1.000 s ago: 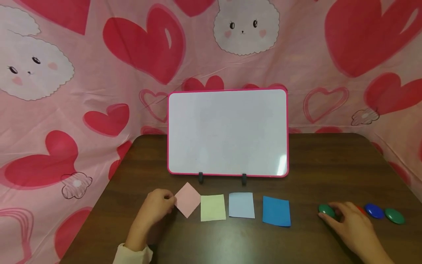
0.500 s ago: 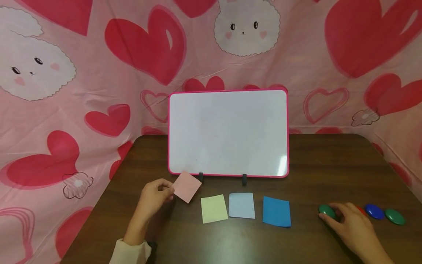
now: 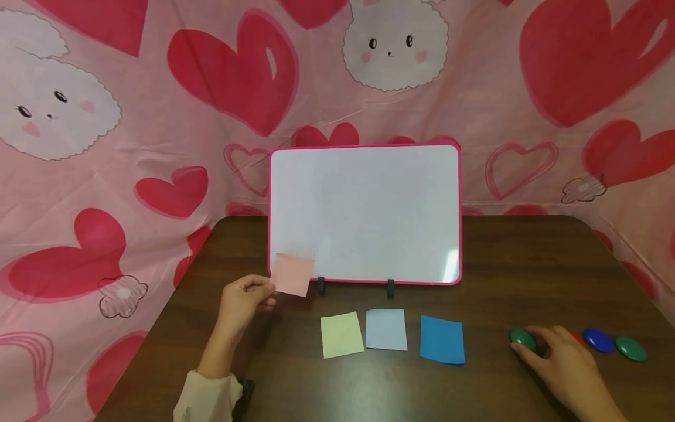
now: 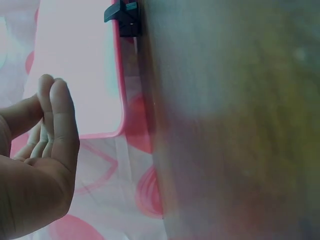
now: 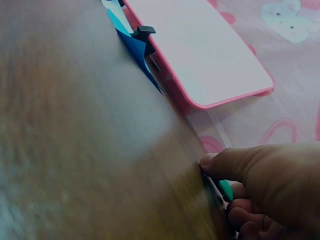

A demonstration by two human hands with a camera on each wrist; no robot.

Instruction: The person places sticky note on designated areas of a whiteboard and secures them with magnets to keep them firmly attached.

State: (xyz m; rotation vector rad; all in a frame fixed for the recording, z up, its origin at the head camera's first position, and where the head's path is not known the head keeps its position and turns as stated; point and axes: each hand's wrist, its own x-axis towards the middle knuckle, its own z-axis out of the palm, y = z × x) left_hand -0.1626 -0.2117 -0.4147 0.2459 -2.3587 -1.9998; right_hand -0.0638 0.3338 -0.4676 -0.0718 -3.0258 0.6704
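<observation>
A pink sticky note (image 3: 292, 275) is pinched at its left edge by my left hand (image 3: 244, 305), raised in front of the lower left corner of the whiteboard (image 3: 364, 211). In the left wrist view, thumb and fingertips of the left hand (image 4: 47, 145) meet, but the note cannot be made out. Over at the right, my right hand (image 3: 566, 363) holds a round green magnet (image 3: 522, 338) between thumb and fingers on the table. The right wrist view shows only a sliver of this green magnet (image 5: 226, 190) beneath the hand (image 5: 270, 185).
Yellow (image 3: 341, 334), light blue (image 3: 387, 329) and blue (image 3: 442, 339) sticky notes lie in a row before the board. Black feet (image 3: 391, 288) support it. Beyond the right hand are a partly hidden red magnet (image 3: 578, 337), a blue magnet (image 3: 598, 340) and another green magnet (image 3: 631, 348).
My left hand has lifted the pink sticky note off the table and up to the board's lower left corner, turning it from a diamond to nearly square. The yellow note shifted slightly. The right hand stays put.
</observation>
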